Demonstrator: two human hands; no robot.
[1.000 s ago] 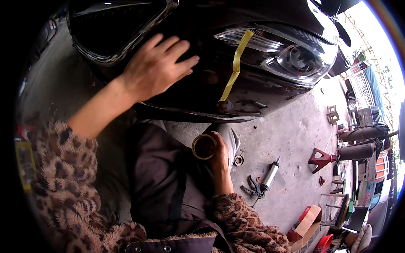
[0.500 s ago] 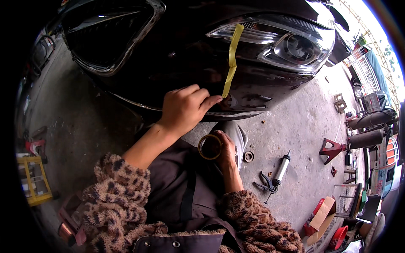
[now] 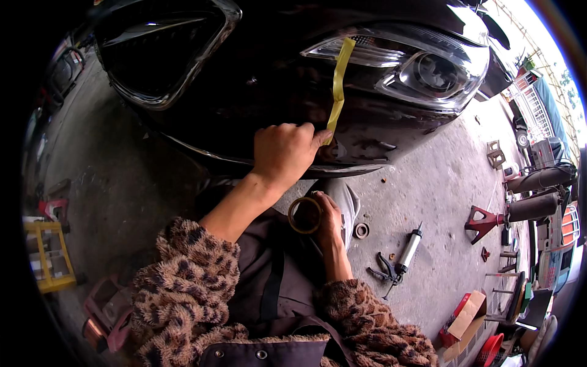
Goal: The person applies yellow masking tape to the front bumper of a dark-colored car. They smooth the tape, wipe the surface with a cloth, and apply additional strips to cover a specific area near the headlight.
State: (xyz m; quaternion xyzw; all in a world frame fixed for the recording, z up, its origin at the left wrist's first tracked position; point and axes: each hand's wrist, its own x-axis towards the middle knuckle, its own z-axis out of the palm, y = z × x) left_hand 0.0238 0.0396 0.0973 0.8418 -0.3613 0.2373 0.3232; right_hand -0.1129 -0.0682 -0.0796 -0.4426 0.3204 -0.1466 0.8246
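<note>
A strip of yellow masking tape (image 3: 338,85) runs down from the headlight (image 3: 428,76) over the dark bumper (image 3: 257,104) of a car. My left hand (image 3: 286,153) is closed, fingers curled, its thumb laid against the strip's lower end; the fingertips are hidden from above. Lower down, over my lap, a roll of masking tape (image 3: 291,215) is gripped at its right side by my right hand (image 3: 328,215). The roll's ring faces up and its inside looks dark.
On the concrete floor to the right lie a caulking gun (image 3: 408,249) and a small ring (image 3: 361,230). Farther right are a red jack stand (image 3: 483,225) and an open cardboard box (image 3: 468,318). A yellow frame (image 3: 49,257) stands at the left.
My left hand has shifted right and slightly up, and its thumb now overlaps the strip's lower end. The right hand and the roll stay nearly in place.
</note>
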